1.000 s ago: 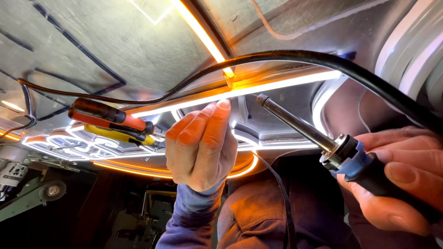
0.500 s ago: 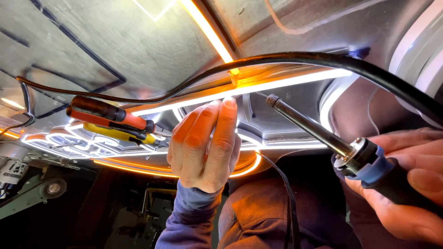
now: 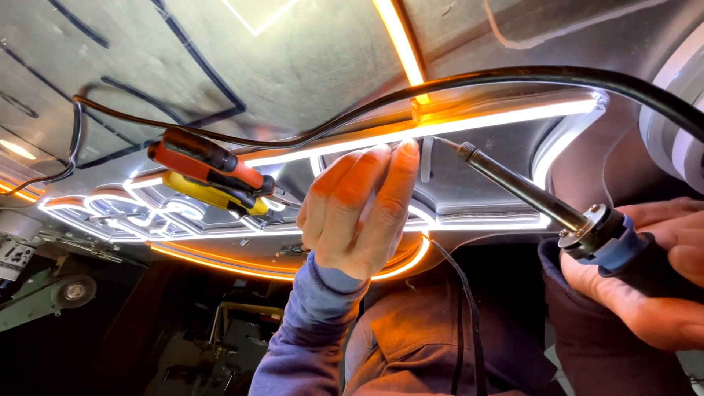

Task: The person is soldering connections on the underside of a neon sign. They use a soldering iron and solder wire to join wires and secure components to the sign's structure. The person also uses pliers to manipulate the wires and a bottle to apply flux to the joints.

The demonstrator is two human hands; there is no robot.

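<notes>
Head view, right hand [image 3: 645, 282] clamped on soldering iron [image 3: 543, 198], left hand [image 3: 359, 209] empty, fingers together, fingertips [image 3: 407, 150] touching glowing orange neon strip [image 3: 440, 126], orange-handled pliers [image 3: 209, 163] well left.

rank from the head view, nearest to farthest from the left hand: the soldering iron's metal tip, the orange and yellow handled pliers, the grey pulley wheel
From the left hand:
1. Soldering iron's metal tip, just right of the fingertips.
2. Orange and yellow handled pliers, lying to the left.
3. Grey pulley wheel, far lower left.
</notes>
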